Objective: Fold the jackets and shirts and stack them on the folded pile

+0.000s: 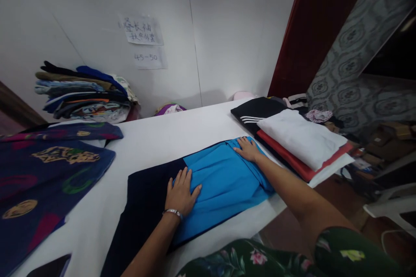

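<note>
- At the near edge of the tabletop (201, 123), I see a dark, phone-like object (48, 267) lying toward the left.
- The left hand (180, 194) is released and flat, fingers a little spread, palm down on the garment; a bracelet (173, 213) circles its wrist.
- The right hand (248, 150), farther off, is likewise unclenched, its fingers slightly apart, resting on the garment's far right corner.
- I have the blue-and-navy garment (224, 177) directly under both hands, running from the near edge to the middle of the tabletop; its bright blue part lies between them, its navy part left of the left hand.
- Along the left edge, I see a patterned garment (87, 181) spread out.
- At the right edge, a white folded garment (302, 136) lies on a red one (284, 154), with a black striped garment (260, 110) beside and beneath.
- Past that edge, I get brown boxes (386, 138), their contents too blurred to tell.
- By the far left corner rises a stack of folded clothes (87, 95).
</note>
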The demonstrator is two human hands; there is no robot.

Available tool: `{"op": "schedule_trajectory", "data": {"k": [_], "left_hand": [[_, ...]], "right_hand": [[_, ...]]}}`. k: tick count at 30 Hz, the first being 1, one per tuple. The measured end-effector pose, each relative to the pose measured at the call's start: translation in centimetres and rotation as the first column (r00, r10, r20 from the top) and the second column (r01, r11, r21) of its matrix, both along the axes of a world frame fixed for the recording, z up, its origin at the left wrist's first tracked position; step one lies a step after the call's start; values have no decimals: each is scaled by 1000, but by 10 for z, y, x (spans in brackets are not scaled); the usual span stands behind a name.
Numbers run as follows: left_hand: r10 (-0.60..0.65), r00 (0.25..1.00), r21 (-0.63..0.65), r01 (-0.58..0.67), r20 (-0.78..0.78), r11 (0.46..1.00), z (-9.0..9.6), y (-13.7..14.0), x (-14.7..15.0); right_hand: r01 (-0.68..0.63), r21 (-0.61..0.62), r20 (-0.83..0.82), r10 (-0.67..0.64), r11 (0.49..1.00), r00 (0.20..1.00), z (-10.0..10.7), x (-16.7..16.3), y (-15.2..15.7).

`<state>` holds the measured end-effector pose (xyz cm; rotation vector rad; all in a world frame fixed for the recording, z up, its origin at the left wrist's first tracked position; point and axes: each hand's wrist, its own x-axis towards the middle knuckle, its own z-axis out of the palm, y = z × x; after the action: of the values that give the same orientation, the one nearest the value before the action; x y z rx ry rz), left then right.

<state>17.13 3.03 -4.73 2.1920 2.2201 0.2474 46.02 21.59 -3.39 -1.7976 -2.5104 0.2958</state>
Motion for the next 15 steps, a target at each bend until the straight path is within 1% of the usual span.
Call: {"op": "schedule_trajectory", "data": {"k": [2,4,9,12,15], "left_hand": [[5,1000,-7,-5,4,1000,0,0,0],[19,1000,-21,-18,7,1000,1,0,1],[27,999,-69,-26,21,997,7,-1,4],[36,998,-90,-32,45,995,11,-2,1],[73,997,-95,-70,35,993,14,-5,-8]], "right_hand": [[-9,11,12,9,1000,1000,-6,-1,0],[3,10,-8,-3,1000,1000,-8,-2,-1],[46,-78,-98,-54,996,994,2,0,-15],[-19,-111,-161,1,994,987,5,1,-38],[-99,-82,-172,84,992,982,3,2,-66]]}}
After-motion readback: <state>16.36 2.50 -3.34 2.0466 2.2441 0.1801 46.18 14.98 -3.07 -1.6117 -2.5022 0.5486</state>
